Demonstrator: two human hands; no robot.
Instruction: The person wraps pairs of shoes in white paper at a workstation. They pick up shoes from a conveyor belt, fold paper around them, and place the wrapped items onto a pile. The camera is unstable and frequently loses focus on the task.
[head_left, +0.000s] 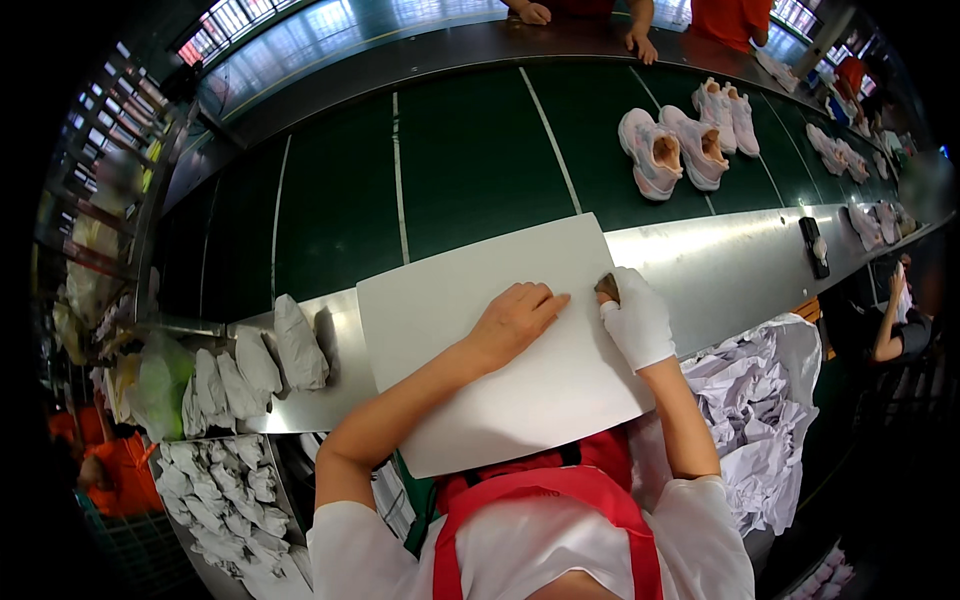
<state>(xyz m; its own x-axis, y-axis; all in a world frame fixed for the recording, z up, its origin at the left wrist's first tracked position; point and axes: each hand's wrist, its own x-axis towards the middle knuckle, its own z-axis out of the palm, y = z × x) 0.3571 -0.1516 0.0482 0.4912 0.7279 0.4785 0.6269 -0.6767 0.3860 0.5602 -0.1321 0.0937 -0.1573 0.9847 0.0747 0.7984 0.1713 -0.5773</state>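
A large stack of white paper sheets lies tilted in front of me, its far corner over the edge of the green belt. My bare left hand rests on top of it, fingers loosely stretched toward the right. At the right edge of the stack is my right hand in a white glove, with fingertips bare. Its fingers close on a small brown piece, whose kind I cannot make out.
Beyond the paper runs a green conveyor belt with pale pink sneakers. White paper-wrapped bundles stand at left, more below them. A bag of crumpled paper is at right. Black device on the ledge; co-workers across the belt.
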